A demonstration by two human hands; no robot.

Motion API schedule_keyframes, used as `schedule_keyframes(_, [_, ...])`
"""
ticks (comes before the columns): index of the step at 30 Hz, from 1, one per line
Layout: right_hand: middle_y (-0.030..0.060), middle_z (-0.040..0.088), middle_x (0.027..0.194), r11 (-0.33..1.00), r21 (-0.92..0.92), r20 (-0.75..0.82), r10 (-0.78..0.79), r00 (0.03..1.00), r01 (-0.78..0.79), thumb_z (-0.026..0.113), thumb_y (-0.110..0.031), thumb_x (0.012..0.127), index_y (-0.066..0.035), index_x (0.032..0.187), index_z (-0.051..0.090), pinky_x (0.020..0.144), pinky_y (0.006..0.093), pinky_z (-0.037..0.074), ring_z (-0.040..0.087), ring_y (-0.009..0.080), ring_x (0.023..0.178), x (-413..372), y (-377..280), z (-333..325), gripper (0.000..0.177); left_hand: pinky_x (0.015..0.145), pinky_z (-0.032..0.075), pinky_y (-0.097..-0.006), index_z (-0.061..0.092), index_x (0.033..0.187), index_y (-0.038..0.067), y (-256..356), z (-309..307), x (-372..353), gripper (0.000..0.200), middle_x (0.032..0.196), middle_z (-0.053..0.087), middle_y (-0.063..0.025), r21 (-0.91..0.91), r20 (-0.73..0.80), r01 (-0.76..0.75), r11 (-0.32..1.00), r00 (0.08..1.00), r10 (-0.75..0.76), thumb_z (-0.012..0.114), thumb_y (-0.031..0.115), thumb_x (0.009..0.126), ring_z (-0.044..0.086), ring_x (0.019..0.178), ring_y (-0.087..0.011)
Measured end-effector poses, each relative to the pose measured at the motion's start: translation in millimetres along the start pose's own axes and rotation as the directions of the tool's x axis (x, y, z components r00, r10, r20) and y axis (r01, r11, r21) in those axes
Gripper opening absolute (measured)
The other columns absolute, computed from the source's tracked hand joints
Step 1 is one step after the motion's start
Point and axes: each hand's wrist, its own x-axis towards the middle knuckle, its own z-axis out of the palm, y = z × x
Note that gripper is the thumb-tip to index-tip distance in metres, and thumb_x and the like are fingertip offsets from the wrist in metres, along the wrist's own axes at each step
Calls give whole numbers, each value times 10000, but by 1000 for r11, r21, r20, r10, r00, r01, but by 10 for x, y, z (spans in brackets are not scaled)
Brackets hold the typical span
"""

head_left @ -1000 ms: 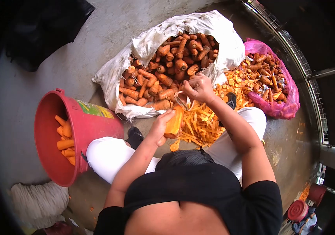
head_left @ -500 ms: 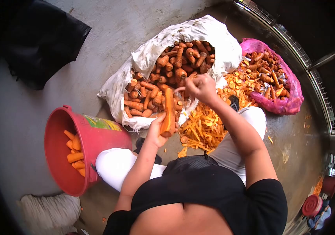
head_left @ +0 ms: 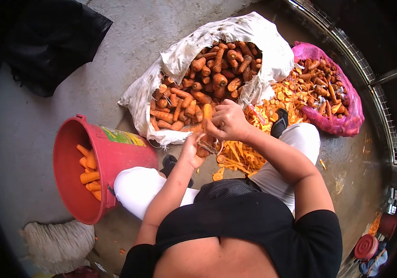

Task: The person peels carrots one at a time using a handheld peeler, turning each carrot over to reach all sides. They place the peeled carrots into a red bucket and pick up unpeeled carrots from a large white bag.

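My left hand (head_left: 192, 152) is closed around the lower end of a partly peeled carrot (head_left: 207, 112) that points away from me. Over the carrot's near part, my right hand (head_left: 230, 121) grips a peeler (head_left: 209, 148), whose metal blade end lies against the carrot near my left fingers. The peeler's handle is mostly hidden by the right hand. Just beyond both hands, a white sack (head_left: 180, 55) lies open with many unpeeled carrots (head_left: 219, 81) in it. A heap of orange peelings (head_left: 235, 155) is on the floor below my right forearm.
At left, a red bucket (head_left: 129, 155) lies tipped toward the left with peeled carrots (head_left: 90, 177) inside. A pink bag (head_left: 354, 113) of carrot pieces is at far right. Black plastic (head_left: 59, 46) and a pale sack (head_left: 59, 245) lie on the floor.
My right hand has come down toward me along the carrot, bringing the peeler to its near end. The carrot appears turned in my left hand. The view has shifted slightly.
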Motion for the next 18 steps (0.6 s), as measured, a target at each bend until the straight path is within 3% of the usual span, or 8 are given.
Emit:
schedule_keyframes(4, [10,463,452,999,4,-6,-34,999,34,616,-154,762,-126,433,465,517,334,346,447,198,459,36,45,28,364,714,538,-357,552,1083,19,9,132,-72,294,920,637,-102,95,-61,-28,995,998,33,420,259,976,635,812,-229])
schedule_keyframes(6, [11,464,439,997,-35,-43,70,997,-72,609,-167,768,-128,430,492,520,324,363,441,179,441,55,148,5,360,643,540,-345,542,1100,28,27,255,-193,309,892,632,-106,217,-58,-14,976,998,27,417,287,985,638,748,-215])
schedule_keyframes(8, [15,526,438,967,-162,-66,191,979,-199,593,-252,783,-143,454,608,550,338,416,495,182,432,65,536,-36,347,565,536,-334,529,1126,38,40,262,-354,330,868,626,-111,383,40,21,924,998,-39,412,318,995,638,680,-200])
schedule_keyframes(9, [-15,480,412,953,-259,-44,149,988,-156,581,-243,845,-157,444,582,558,331,416,428,134,423,60,719,-73,410,479,509,-321,513,1152,53,3,261,-351,353,854,620,-114,422,24,6,907,1000,-18,405,353,1002,629,620,-192])
schedule_keyframes(10, [31,546,446,927,-256,-20,277,961,-272,588,-247,808,-143,479,640,581,345,419,498,197,432,58,853,-98,349,477,505,-318,511,1158,52,0,266,-358,354,854,618,-115,434,46,11,901,998,-34,403,351,1003,628,620,-192])
schedule_keyframes(12, [53,558,452,846,-486,-63,218,974,-221,564,-279,841,-146,478,642,598,360,427,522,213,446,-2,1159,-176,395,473,498,-312,507,1169,49,31,310,-390,355,854,616,-116,457,89,13,889,994,-60,399,346,1006,626,621,-190])
schedule_keyframes(15, [42,588,473,581,-668,-214,450,867,-466,527,-349,871,-154,504,655,649,365,455,553,217,459,-55,1307,-178,435,494,514,-298,518,1150,33,87,424,-412,353,850,615,-111,395,154,-3,919,986,-63,413,337,1004,617,626,-173])
schedule_keyframes(18, [16,602,482,565,-408,-186,718,671,-717,485,-414,900,-166,573,701,629,343,487,577,178,456,61,1130,-165,463,549,519,-279,520,1151,43,107,305,-278,359,874,619,-102,318,82,-9,948,996,-18,412,353,1006,617,673,-164])
